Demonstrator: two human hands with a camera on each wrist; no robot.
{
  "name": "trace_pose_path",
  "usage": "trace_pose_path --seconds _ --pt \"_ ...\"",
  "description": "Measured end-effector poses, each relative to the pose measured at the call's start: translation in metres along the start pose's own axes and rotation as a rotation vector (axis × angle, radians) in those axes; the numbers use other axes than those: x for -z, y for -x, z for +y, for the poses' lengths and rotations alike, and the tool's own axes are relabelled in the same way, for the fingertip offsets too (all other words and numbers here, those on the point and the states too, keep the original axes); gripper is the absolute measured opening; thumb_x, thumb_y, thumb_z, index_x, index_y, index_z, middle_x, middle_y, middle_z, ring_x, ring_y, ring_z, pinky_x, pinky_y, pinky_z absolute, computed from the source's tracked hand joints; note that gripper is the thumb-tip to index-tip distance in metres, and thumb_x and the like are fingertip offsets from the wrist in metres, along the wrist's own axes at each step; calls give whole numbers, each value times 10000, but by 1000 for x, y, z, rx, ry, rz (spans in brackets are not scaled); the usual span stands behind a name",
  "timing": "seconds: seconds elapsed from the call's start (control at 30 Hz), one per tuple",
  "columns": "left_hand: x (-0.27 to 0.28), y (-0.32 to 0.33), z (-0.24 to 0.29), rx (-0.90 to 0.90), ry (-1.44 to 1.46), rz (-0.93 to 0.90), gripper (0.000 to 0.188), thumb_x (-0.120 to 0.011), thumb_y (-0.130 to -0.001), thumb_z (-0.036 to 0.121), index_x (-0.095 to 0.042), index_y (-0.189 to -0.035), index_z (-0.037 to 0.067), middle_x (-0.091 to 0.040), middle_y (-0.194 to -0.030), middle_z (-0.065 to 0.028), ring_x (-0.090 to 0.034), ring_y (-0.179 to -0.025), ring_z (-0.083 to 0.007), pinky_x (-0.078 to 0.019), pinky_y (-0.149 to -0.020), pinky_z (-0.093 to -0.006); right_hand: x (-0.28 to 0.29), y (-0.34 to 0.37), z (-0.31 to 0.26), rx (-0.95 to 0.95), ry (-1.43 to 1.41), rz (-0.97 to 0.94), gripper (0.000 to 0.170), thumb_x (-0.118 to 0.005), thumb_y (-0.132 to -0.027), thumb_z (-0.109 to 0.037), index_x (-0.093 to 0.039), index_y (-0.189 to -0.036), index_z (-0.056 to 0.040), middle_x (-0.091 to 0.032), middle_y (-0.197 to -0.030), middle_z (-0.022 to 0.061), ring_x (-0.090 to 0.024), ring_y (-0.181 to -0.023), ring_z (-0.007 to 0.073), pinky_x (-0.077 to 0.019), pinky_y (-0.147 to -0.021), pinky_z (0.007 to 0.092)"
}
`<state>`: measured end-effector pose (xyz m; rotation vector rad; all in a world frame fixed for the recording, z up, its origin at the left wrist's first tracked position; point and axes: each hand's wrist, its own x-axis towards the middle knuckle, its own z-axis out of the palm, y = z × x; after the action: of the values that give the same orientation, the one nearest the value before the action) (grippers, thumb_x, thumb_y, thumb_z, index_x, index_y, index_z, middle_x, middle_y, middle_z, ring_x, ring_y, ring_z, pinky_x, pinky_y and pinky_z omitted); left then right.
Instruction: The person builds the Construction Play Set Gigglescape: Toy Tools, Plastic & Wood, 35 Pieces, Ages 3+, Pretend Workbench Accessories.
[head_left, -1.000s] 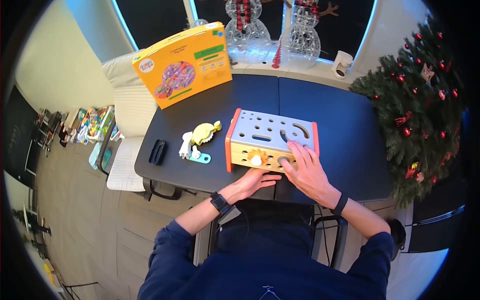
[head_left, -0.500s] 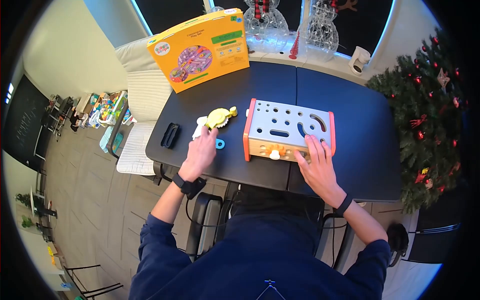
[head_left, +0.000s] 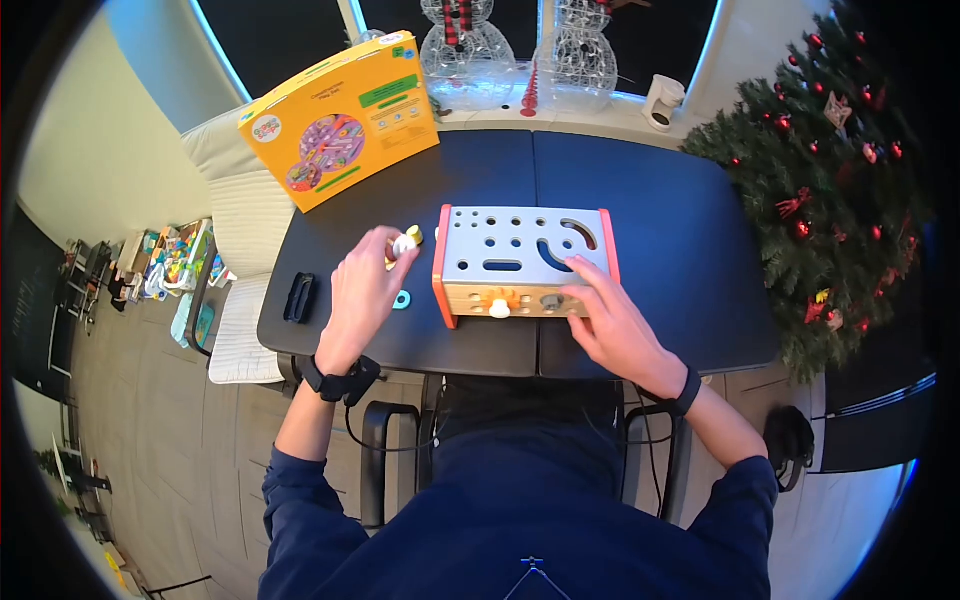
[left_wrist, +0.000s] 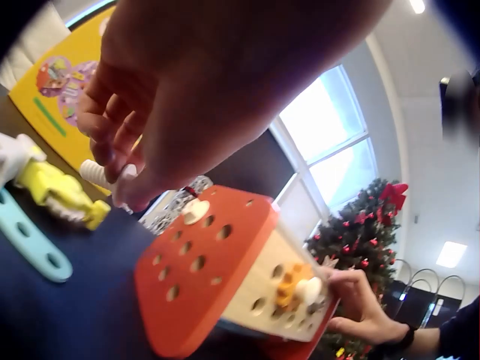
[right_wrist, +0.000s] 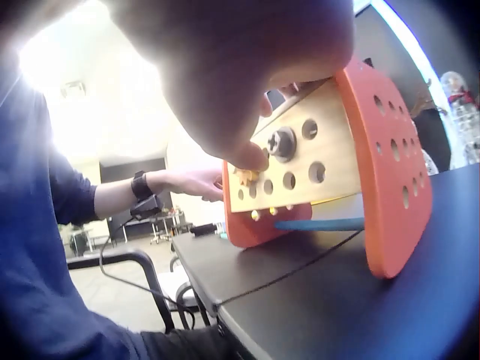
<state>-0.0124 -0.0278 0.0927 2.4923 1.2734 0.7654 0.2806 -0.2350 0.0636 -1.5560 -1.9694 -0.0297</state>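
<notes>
My left hand [head_left: 362,290] pinches a white toy bolt [left_wrist: 94,174] with a ribbed shaft, raised left of the toy workbench [head_left: 500,240]. Below that hand lie a yellow toy piece [left_wrist: 60,187], a white piece [left_wrist: 13,156] and a teal strip with holes [left_wrist: 34,240]. The workbench has a grey top with holes and slots, red ends and a wooden front. An orange gear [left_wrist: 288,287] with a white bolt head [left_wrist: 308,291] sits on that front, beside a grey bolt [right_wrist: 282,144]. My right hand [head_left: 625,335] holds the front edge, fingers over the top, thumb at the front.
A yellow box [head_left: 345,120] stands at the back left of the dark table [head_left: 680,280]. Near the left edge lies a black holder [head_left: 301,297]. A white chair [head_left: 240,220] is at the left, a decorated tree [head_left: 810,200] at the right.
My left hand has gone from beneath the workbench's front to the loose pieces at the left and picked up the white bolt. My right hand stays at the workbench, its thumb shifting slightly.
</notes>
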Motion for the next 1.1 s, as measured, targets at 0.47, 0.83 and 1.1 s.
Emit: trace_pose_path --seconds 0.47,0.83,1.1 --pt "-76 -52 141 -223 619 -406 440 -768 -991 376 -760 -1083 -55 -764 -892 -121 -683 -800 -148 -552 -749 -330 91 -45 22 97 96 -19 209 -653 -924 59 -697 -1118 -6 -654 -1106 129 -646 -1013 335 -551 -876 426" --pt "-94 -54 147 -254 626 -460 353 -801 -966 290 -760 -1046 -52 -752 -860 -95 -682 -783 -145 -559 -761 -339 89 -54 31 151 143 -194 329 -642 -914 28 -682 -1224 -77 -658 -1120 104 -670 -1001 339 -553 -871 441" --pt "-95 -60 136 -419 674 -485 308 -767 -982 263 -765 -1122 -11 -758 -974 -123 -688 -850 -202 -554 -836 -362 96 -68 29 191 238 -325 261 -644 -933 -27 -634 -1188 -81 -636 -1040 116 -672 -951 358 -544 -823 464"
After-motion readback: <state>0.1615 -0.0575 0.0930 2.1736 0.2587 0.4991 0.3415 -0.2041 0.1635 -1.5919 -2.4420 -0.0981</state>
